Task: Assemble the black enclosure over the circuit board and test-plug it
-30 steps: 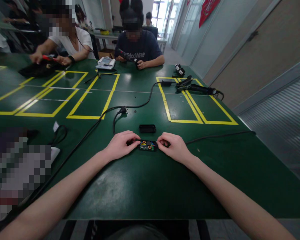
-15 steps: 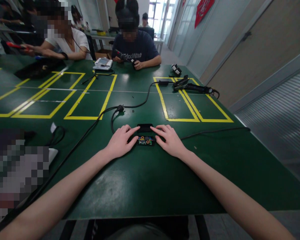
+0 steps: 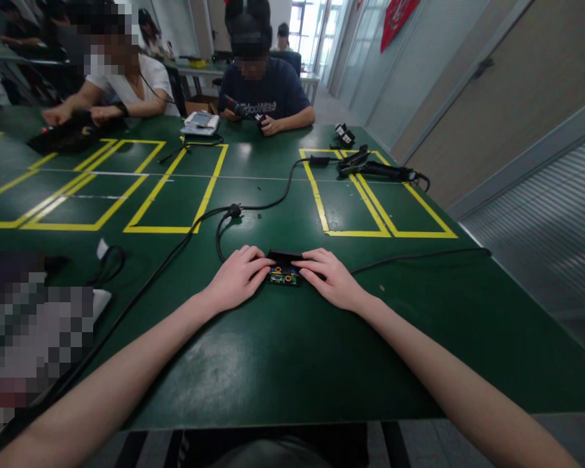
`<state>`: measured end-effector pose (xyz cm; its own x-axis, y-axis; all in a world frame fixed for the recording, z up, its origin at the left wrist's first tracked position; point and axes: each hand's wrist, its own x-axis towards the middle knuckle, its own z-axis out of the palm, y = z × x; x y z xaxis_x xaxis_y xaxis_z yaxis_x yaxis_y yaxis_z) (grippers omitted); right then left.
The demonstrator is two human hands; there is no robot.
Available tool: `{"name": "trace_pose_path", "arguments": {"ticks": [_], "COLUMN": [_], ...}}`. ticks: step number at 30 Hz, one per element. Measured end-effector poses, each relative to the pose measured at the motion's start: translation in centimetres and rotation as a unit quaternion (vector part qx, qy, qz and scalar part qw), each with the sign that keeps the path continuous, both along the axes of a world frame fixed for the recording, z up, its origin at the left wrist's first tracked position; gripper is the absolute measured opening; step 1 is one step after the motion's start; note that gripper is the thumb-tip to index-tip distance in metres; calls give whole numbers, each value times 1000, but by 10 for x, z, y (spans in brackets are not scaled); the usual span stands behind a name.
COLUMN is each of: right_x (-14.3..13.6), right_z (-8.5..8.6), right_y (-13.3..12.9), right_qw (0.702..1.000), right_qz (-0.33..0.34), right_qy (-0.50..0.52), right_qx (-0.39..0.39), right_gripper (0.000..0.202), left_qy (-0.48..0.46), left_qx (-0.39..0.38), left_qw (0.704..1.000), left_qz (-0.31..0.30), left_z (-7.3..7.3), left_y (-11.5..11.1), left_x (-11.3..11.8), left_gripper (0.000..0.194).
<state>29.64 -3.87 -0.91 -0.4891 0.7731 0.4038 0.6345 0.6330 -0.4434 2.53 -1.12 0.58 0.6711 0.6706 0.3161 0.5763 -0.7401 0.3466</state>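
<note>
The left hand point(image 3: 237, 277) and right hand point(image 3: 332, 279) are grasping the black rectangular plastic cover point(image 3: 285, 255); the green rectangular circuit board point(image 3: 283, 278) is lying between them.

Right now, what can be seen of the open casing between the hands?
The casing is a black, plastic-looking oblong, lying open side up on the green table. Inside sit a green board and two orange rings. Left fingers and right fingers are near its ends; contact is unclear. A tilted black cover is at its far edge.
</note>
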Motion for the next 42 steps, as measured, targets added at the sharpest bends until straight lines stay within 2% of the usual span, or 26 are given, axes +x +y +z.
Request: {"name": "trace_pose_path", "arguments": {"ticks": [9, 15, 22, 27, 34, 39, 42], "right_x": [-2, 1, 4, 4, 1, 0, -1], "right_z": [11, 15, 16, 16, 16, 14, 13], "right_y": [-8, -11, -13, -14, -13, -12, -11], "right_qw": [997, 993, 990, 990, 991, 992, 994], "right_qz": [69, 107, 116, 113, 105, 89, 82], "right_qy": [34, 50, 63, 74, 72, 80, 76], "right_qx": [-3, 20, 39, 41, 31, 30, 18], "right_gripper": [32, 25, 17, 13, 9, 2, 5], "left_qy": [-62, -121, -138, -147, -104, -79, -70], "left_qx": [32, 29, 23, -4, -34, -43, -49], "left_qw": [998, 991, 989, 989, 994, 996, 996], "left_qz": [-9, -39, -40, -27, -26, -4, 5], "left_z": [-3, -2, 0, 3, 9, 7, 5], "left_y": [-2, -6, -8, -11, -11, -9, -8], "left_x": [-4, -8, -7, -7, -5, -4, -4], "left_gripper": [26, 24, 18, 31, 24, 26, 28]}}
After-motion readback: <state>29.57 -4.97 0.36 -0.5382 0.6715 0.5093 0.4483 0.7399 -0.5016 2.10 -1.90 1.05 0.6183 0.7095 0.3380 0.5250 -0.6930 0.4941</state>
